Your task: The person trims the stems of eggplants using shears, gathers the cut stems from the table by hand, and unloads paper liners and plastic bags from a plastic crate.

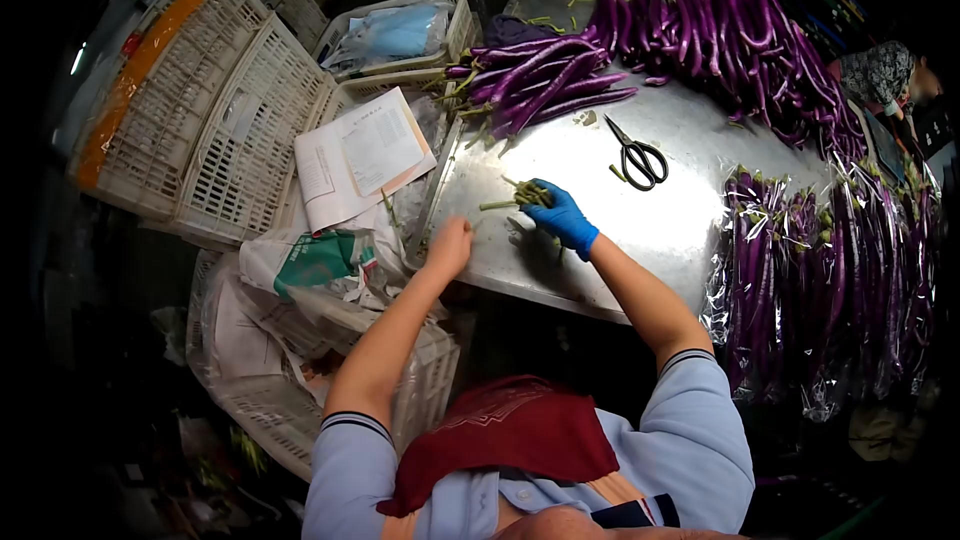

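My right hand [562, 220], in a blue glove, is closed around a small bunch of cut green eggplant stems [532, 194] just over the metal table [490, 265]. My left hand [452, 243] is bare, its fingers curled together near the table's left edge; whether anything is in them is hidden. Black-handled scissors [645, 162] lie beyond my right hand, blades pointing away to the left. A loose pile of purple eggplants [540, 80] rests at the table's far left, with a larger heap of eggplants [720, 35] behind and to the right.
Bagged eggplants [770, 290] hang over the table's right side. At left stand white plastic crates [250, 130], papers [370, 155] and a crate holding plastic bags [300, 330]. A bin with a blue packet [400, 35] is farther back. Another person [880, 75] is at far right.
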The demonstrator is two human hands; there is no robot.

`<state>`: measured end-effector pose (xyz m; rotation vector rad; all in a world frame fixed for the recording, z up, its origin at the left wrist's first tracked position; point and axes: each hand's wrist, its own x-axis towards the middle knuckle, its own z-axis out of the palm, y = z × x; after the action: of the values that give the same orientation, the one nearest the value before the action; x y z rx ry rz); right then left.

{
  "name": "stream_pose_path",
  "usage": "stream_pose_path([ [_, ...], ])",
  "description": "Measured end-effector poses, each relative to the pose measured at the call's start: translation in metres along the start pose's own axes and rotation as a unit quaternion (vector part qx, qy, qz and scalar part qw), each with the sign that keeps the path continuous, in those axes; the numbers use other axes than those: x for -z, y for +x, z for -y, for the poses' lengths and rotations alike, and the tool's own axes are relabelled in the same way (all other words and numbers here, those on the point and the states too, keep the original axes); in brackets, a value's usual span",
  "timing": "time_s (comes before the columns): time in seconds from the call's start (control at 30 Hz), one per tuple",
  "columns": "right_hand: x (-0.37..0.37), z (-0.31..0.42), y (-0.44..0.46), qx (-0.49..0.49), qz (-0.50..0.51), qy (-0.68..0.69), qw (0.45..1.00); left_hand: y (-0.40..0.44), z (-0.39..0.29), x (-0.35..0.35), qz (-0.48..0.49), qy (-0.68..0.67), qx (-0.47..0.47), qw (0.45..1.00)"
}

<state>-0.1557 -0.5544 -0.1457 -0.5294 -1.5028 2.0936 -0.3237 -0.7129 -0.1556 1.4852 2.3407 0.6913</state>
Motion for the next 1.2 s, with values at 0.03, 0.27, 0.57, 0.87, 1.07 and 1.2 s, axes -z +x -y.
stream_pose_path([
  [0.03,-0.001,0.021,-0.011,-0.039,-0.022,0.002,0.999,0.009,0.003,-0.003,-0.044,-0.042,0.016,0.998],
  [0.27,0.015,0.046,-0.069,-0.078,-0.136,0.013,0.988,0.052,-0.021,-0.057,-0.062,-0.083,-0.072,0.992],
  [0.57,0.037,0.032,-0.123,-0.051,-0.244,0.199,0.948,0.003,-0.115,-0.061,0.019,0.078,-0.074,0.994],
  [0.87,0.032,0.012,-0.128,-0.050,-0.199,0.234,0.950,0.006,-0.099,-0.089,-0.063,0.245,-0.167,0.953],
  [1.07,0.037,-0.005,-0.132,-0.074,-0.211,0.291,0.930,0.017,-0.102,-0.075,-0.005,0.205,-0.124,0.971],
  [1.2,0.035,-0.006,-0.137,-0.093,-0.202,0.321,0.920,0.010,-0.090,-0.076,-0.102,0.207,-0.196,0.953],
])
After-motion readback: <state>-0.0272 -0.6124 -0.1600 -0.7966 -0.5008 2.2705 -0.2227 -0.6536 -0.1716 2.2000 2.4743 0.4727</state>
